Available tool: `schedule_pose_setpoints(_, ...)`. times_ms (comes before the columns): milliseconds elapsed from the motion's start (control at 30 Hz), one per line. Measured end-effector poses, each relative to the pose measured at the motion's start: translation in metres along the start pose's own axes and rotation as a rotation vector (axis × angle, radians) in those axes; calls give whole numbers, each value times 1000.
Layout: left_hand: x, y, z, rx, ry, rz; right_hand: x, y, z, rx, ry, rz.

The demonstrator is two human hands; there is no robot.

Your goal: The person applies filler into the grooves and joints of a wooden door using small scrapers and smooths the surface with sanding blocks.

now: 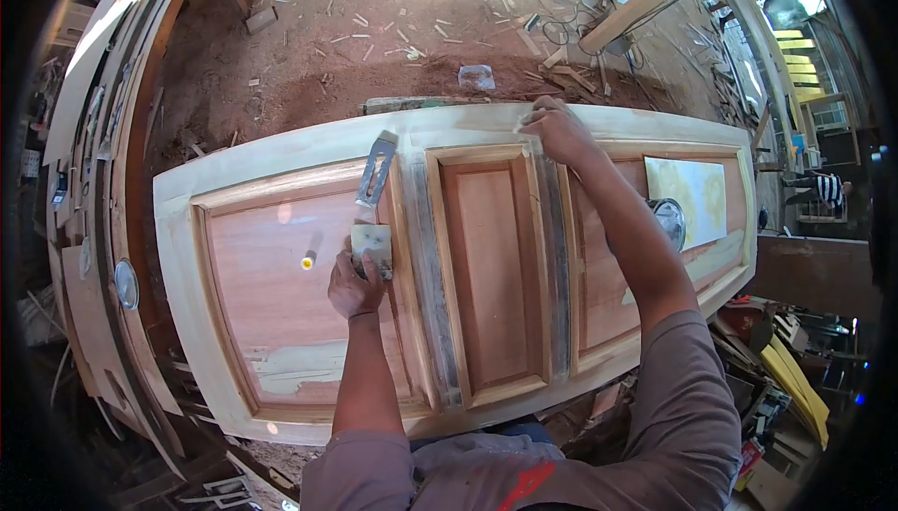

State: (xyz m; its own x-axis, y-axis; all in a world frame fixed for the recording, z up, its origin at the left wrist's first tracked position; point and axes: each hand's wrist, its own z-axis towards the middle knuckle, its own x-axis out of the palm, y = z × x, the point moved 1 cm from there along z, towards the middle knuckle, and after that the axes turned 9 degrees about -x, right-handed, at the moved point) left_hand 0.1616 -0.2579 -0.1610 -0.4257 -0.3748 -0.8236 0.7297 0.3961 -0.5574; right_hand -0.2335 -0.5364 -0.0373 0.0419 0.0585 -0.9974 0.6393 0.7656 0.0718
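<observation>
A wooden panelled door (327, 163) lies flat in front of me, pale filler smeared along its frame. My left hand (356, 284) grips a small putty-smeared block (372, 241) above the left panel. Just beyond that block, a slotted metal plane blade (376, 174) rests across the panel's edge. My right hand (558, 134) is closed at the door's far rail, with its fingers curled down; a blurred pale edge shows beside them, but I cannot make out what they hold. A small yellow-and-white piece (307, 263) lies on the left panel.
On the right panel are a round metal can (668, 221) and a stained sheet (692, 200). Wood scraps (398, 41) litter the dirt floor beyond, near a leaning post (625, 22). Long boards (122, 165) stand at the left; a person (823, 189) is far right.
</observation>
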Motion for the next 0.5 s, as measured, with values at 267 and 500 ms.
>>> schedule_pose_setpoints(267, 0, 0, -1, -54, 30, 43, 20, -31, -3, -81, 251, -144)
schedule_pose_setpoints(500, 0, -1, 0, -45, 40, 50, -10, -39, -20, -11, 350, -197)
